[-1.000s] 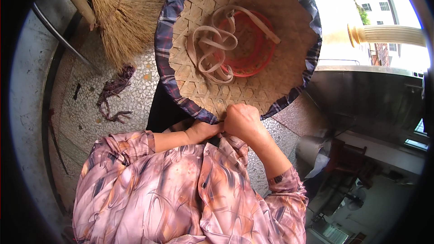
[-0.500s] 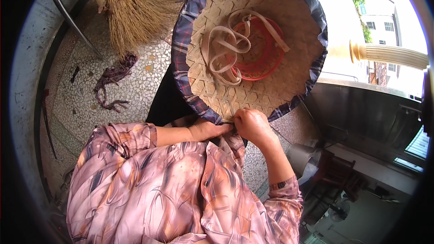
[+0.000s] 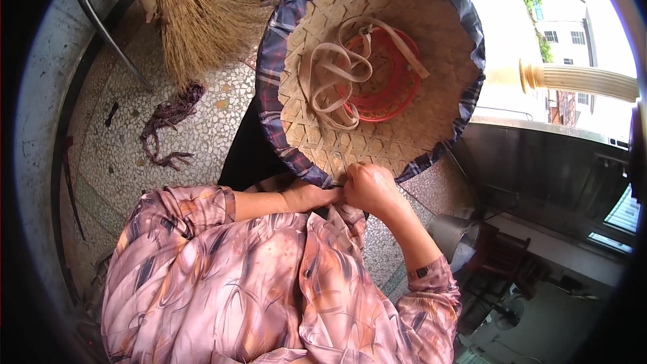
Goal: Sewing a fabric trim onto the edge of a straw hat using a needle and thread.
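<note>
A woven bamboo hat (image 3: pixel 431 34) lies upturned over my lap, its hollow inside facing me. Dark plaid cloth (image 3: pixel 271 71) is folded over its rim all round. Down in the crown sits a red plastic ring (image 3: pixel 397 111), and a loose beige strap (image 3: pixel 311 71) curls across it. My left hand (image 3: pixel 311 195) is closed on the near rim from the outside, thumb pointing right. Right beside it, my right hand (image 3: pixel 372 189) is closed in a fist-like pinch at the cloth edge; its fingertips and anything between them are hidden.
A straw broom (image 3: pixel 202 23) stands at the far left on the speckled floor (image 3: pixel 202 121), beside a bundle of dark purplish cord (image 3: pixel 168 121). A curved metal bar (image 3: pixel 104 27) is by the grey wall. A metal bucket (image 3: pixel 451 232) and wooden chair (image 3: pixel 499 253) are at right.
My right hand has shifted slightly left and down along the rim, closer to my left hand. The hat has tilted or moved a little; the strap stays in the crown.
</note>
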A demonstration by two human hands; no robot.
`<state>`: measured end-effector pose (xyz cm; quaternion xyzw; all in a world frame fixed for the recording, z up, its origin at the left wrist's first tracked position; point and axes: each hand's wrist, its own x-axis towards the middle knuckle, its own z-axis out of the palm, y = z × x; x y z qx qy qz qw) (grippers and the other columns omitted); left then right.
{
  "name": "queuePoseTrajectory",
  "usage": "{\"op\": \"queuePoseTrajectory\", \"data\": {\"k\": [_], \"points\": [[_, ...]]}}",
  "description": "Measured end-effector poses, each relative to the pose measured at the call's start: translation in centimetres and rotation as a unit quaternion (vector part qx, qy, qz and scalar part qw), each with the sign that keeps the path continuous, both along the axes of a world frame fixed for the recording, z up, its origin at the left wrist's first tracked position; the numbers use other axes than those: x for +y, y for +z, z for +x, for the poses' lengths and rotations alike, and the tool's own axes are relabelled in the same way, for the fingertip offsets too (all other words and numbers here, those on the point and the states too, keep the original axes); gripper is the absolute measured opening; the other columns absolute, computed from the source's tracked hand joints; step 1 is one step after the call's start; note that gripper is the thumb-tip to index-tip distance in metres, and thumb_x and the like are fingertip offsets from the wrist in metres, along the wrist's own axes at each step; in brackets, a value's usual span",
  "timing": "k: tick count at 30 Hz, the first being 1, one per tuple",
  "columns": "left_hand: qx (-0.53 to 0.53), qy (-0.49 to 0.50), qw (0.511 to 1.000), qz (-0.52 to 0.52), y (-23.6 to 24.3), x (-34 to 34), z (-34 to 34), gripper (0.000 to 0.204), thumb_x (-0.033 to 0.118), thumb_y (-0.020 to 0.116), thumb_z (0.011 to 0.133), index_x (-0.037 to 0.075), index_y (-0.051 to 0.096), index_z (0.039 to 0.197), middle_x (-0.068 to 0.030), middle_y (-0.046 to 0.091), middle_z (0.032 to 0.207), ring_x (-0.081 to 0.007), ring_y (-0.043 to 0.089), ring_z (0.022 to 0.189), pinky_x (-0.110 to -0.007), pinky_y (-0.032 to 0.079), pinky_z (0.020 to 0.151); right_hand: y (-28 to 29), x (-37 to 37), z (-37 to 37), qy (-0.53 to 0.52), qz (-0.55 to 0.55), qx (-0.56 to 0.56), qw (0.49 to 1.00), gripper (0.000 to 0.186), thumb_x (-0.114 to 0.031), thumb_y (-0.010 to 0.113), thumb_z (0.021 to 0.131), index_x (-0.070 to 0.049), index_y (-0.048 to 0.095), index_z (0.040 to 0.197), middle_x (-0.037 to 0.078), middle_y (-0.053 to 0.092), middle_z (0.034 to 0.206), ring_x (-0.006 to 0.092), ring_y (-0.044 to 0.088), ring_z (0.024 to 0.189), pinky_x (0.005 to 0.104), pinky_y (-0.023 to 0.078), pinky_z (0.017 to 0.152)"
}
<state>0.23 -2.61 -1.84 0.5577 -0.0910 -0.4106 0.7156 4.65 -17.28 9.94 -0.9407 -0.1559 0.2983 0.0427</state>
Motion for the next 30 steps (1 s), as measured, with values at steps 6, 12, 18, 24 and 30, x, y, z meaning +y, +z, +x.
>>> {"op": "queuePoseTrajectory", "data": {"k": [6, 12, 18, 24, 30], "points": [[0.031, 0.017, 0.999, 0.031, 0.8, 0.1, 0.2, 0.023, 0.024, 0.063, 0.090, 0.004, 0.066, 0.080, -0.0010, 0.061, 0.070, -0.0097, 0.056, 0.062, -0.025, 0.045, 0.057, 1.1, -1.4, -1.9, -0.081, 0.086, -0.045, 0.992, 0.014, -0.015, 0.059, 0.078, -0.002, 0.062, 0.078, 0.018, 0.063, 0.081, 0.0371, 0.062, 0.074, 0.0451, 0.050, 0.067], [0.141, 0.019, 0.989, 0.030, 1.3, 0.1, 0.1, 0.024, 0.025, 0.064, 0.089, 0.003, 0.067, 0.081, -0.0006, 0.062, 0.072, -0.0096, 0.058, 0.066, -0.024, 0.046, 0.060, 1.2, -0.6, -3.6, -0.105, 0.032, -0.058, 0.992, 0.012, -0.014, 0.059, 0.081, -0.002, 0.061, 0.079, 0.016, 0.061, 0.080, 0.0356, 0.063, 0.074, 0.0424, 0.051, 0.066], [0.160, 0.039, 0.986, 0.011, 1.8, 0.2, 0.2, 0.026, 0.028, 0.064, 0.090, 0.003, 0.068, 0.082, -0.0010, 0.063, 0.072, -0.0093, 0.058, 0.067, -0.024, 0.046, 0.062, -0.1, -0.4, -4.1, -0.104, 0.042, -0.086, 0.990, 0.016, -0.015, 0.061, 0.078, 0.000, 0.057, 0.077, 0.021, 0.060, 0.080, 0.0378, 0.063, 0.070, 0.0438, 0.052, 0.061], [0.073, 0.007, 0.996, 0.049, 2.2, 0.7, 0.8, 0.026, 0.030, 0.062, 0.090, 0.005, 0.068, 0.083, -0.0004, 0.063, 0.072, -0.0090, 0.058, 0.067, -0.025, 0.047, 0.063, 0.7, 0.3, -1.7, -0.091, 0.059, -0.063, 0.992, 0.018, -0.018, 0.057, 0.080, 0.000, 0.059, 0.078, 0.020, 0.061, 0.079, 0.0381, 0.062, 0.074, 0.0454, 0.050, 0.066], [0.033, 0.011, 0.998, 0.051, 2.5, 0.9, 0.9, 0.027, 0.031, 0.063, 0.088, 0.007, 0.068, 0.077, 0.0013, 0.062, 0.068, -0.0081, 0.057, 0.065, -0.025, 0.045, 0.062, 0.7, 1.3, 0.5, -0.047, -0.049, 0.038, 0.997, 0.017, -0.016, 0.060, 0.072, 0.000, 0.063, 0.073, 0.021, 0.065, 0.076, 0.0378, 0.065, 0.076, 0.0441, 0.052, 0.066]]}}
